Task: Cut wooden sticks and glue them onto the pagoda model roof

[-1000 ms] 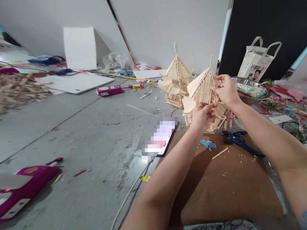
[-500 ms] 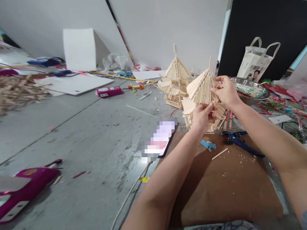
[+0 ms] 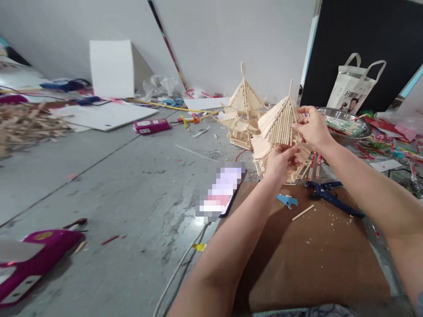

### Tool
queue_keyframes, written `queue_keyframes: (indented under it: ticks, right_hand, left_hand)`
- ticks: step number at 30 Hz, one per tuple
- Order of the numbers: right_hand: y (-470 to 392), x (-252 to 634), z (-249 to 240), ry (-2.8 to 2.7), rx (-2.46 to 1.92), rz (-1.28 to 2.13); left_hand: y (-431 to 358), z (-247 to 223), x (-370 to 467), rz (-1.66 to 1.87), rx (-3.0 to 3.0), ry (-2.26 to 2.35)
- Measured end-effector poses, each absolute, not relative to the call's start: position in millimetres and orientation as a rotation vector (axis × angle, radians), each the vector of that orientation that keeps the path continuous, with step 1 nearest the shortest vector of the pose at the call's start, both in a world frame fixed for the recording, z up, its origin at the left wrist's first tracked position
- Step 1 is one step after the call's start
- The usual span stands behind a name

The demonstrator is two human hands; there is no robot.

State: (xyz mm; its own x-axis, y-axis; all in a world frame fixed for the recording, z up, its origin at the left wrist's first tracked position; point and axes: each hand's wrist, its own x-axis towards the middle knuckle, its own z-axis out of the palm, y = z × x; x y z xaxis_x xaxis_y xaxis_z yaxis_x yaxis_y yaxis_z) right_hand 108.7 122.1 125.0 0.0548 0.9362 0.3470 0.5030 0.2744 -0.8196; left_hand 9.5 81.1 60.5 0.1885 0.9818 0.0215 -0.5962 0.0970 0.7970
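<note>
A pagoda model made of thin wooden sticks (image 3: 276,125) stands just beyond a brown cardboard sheet (image 3: 310,251). My left hand (image 3: 279,160) pinches the lower end of a stick lying against the model's sloped roof. My right hand (image 3: 312,127) pinches the same roof side higher up, near the peak. A second stick pagoda (image 3: 243,108) stands behind and to the left, untouched.
On the cardboard lie blue pliers (image 3: 330,196), a cut stick (image 3: 303,212) and a blue scrap (image 3: 287,200). A phone (image 3: 220,191) sits at its left edge. A metal bowl (image 3: 346,123), a paper bag (image 3: 353,86), pink boxes (image 3: 152,126) and scattered sticks lie around.
Both hands stay on the roof of the near pagoda; my right hand has slid slightly down the roof. The view has shifted a little.
</note>
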Motion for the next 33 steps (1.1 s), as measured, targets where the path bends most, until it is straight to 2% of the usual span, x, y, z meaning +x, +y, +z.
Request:
queue_keyframes:
  ticks: [33]
  right_hand:
    - [123.5,109.7,124.1,-1.59,-1.352,0.566]
  left_hand:
    - [88.1,63.6,10.8,1.351,0.83,0.686]
